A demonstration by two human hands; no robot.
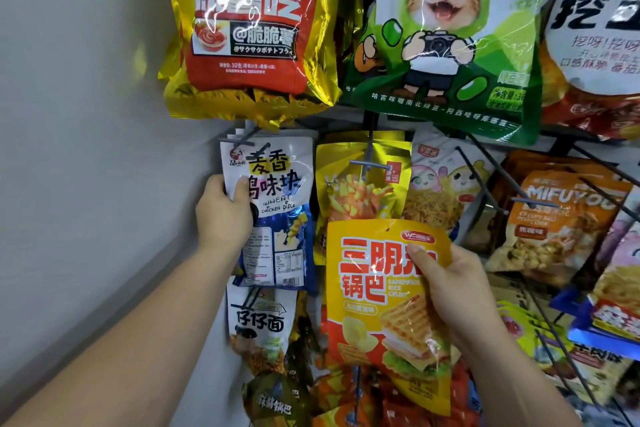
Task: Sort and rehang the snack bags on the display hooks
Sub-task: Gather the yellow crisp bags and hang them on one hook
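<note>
**Far left:** pale grey wall (86,114), running up to the rack's left edge.

**Left hand** (225,215): at 9 o'clock of the white-and-blue chicken-piece bag (277,180). The thumb lies across the front and the fingers curl behind the left edge, gripping it. The bag hangs upright from a grey hook (242,141).

**Centre:** yellow fries bag (360,191), upright on the centre hook (366,163), whose peg end points outward.

**Yellow sandwich rice-crust bag** (377,291): off the hooks, long axis near upright. Its top edge overlaps the foot of the fries bag. Its punched hole (387,229) sits top centre, and the centre hook lies at about 12 o'clock from that hole, near but apart.

**Right hand** (460,288): at 3 o'clock of this bag. The thumb is on the front and the fingers are behind, pinching the right edge. It is the nearer hand to the centre hook. Judged need: raise the bag toward 12 o'clock and thread the hole over a peg end. Which hook is meant cannot be told.

**Right:** orange popcorn bag (554,218) among dark wire pegs (478,177).

**Setting:** a crowded wall rack with larger bags in the row above.
</note>
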